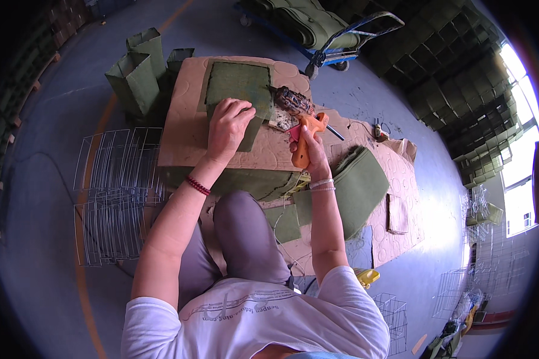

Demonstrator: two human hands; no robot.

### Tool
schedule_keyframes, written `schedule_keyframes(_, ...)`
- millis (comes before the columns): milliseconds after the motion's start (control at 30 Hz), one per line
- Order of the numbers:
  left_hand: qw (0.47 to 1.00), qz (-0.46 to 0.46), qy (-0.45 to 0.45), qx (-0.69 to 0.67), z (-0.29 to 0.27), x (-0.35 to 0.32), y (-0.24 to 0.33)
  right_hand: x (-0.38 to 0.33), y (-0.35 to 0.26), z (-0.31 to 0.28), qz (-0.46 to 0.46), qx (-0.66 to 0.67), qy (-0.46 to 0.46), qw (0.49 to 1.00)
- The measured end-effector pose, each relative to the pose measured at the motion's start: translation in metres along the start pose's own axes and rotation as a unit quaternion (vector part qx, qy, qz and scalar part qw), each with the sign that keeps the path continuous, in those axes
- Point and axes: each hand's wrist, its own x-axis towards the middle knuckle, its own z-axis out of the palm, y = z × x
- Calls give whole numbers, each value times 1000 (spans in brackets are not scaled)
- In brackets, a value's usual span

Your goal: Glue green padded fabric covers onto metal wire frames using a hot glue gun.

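A green felt-like sheet [239,84] lies over a box-shaped green piece on the cardboard-topped work surface [185,119]. My left hand [229,125] rests at its near edge, fingers curled and pinching the green fabric. My right hand [311,152] is wrapped round the handle of an orange glue gun [313,124] with a red trigger. The gun's front end looks dark and crusted, and its tip is beside the right edge of the green sheet. What lies under my left fingers is partly hidden.
Open green fabric boxes [135,84] stand at the far left, above stacked wire frames [117,197]. Green sheets [359,188] lie on cardboard at my right. A blue cart [341,45] carries green rolls at the back. Stacked green boxes [449,84] line the right wall.
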Motion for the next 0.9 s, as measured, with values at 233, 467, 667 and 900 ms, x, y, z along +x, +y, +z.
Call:
schedule_keyframes(233,1000,-10,0,0,2,1,1,24,-8,0,-4,-29,21,999)
schedule_keyframes(467,1000,-8,-6,4,-1,3,1,-20,-2,-8,31,-35,24,999)
schedule_keyframes(667,1000,14,-16,8,-1,3,0,-55,11,-16,-20,40,8,999)
schedule_keyframes(900,996,56,-39,52,6,12,2,-80,35,-16,-85,100,13,991)
